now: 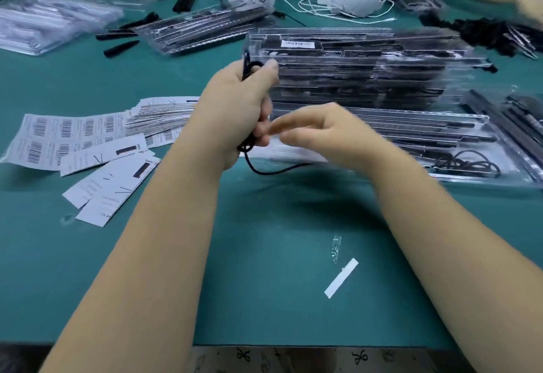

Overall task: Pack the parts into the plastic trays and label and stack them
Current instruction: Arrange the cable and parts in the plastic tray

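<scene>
My left hand [238, 105] is raised over the green mat and grips a coiled black cord [249, 68]. A loose tail of the cord [273, 170] hangs below my fist and trails right. My right hand [320, 133] hovers beside it with fingers relaxed, fingertips near the left hand's fingers, holding nothing that I can see. Behind my hands stands a tall stack of filled clear plastic trays [361, 72] with a barcode label [297, 44] on top. An open tray [440, 143] with black parts and another coiled cord lies to the right.
Barcode label sheets [73, 134] and white paper cards [108, 184] are spread at the left. A white paper strip [341, 278] and a small clear piece [335, 249] lie on the mat near me. More trays [202, 30] and other people's arms are at the far side.
</scene>
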### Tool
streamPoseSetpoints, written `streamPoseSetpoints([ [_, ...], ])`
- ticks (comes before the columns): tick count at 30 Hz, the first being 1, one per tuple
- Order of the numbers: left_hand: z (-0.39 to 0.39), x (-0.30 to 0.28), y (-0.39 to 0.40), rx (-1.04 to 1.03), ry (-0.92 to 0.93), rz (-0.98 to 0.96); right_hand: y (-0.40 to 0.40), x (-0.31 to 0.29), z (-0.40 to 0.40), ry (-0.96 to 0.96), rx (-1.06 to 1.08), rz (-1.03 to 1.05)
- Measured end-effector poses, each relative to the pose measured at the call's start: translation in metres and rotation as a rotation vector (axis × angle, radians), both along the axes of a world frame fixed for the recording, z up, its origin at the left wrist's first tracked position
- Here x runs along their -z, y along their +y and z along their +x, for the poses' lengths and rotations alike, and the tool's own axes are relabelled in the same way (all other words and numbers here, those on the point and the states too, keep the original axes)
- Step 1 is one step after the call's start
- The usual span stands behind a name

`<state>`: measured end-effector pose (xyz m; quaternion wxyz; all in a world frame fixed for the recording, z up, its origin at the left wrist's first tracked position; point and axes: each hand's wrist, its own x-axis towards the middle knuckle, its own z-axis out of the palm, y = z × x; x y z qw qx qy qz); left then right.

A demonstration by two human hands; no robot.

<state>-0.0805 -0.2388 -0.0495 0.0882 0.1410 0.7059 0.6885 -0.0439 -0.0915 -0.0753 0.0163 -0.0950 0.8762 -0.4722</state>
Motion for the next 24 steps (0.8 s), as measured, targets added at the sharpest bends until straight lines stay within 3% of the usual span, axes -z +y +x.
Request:
streamPoseSetpoints([
  [2,0.003,0.001,0.009,0.011,-0.095,0.25,0.017,-0.011,0.007,-0.056,-0.087,-0.031],
  [5,0.004,0.0,0.017,0.049,-0.256,0.622,0.02,-0.007,0.019,-0.03,-0.094,0.138],
  [10,-0.001,0.004,0.017,0.063,-0.527,1.02,0.004,0.015,0.032,0.042,-0.094,-0.057],
  [13,-0.005,0.006,0.014,0.044,-0.548,0.977,0.013,0.014,0.03,-0.018,-0.086,-0.219],
  [20,0.004,0.012,0.029,0.14,-0.441,0.542,0.029,0.015,0.02,-0.146,-0.011,-0.722],
  [24,0.006,0.015,0.035,0.133,-0.293,0.419,0.034,0.015,0.017,-0.154,0.02,-0.79],
])
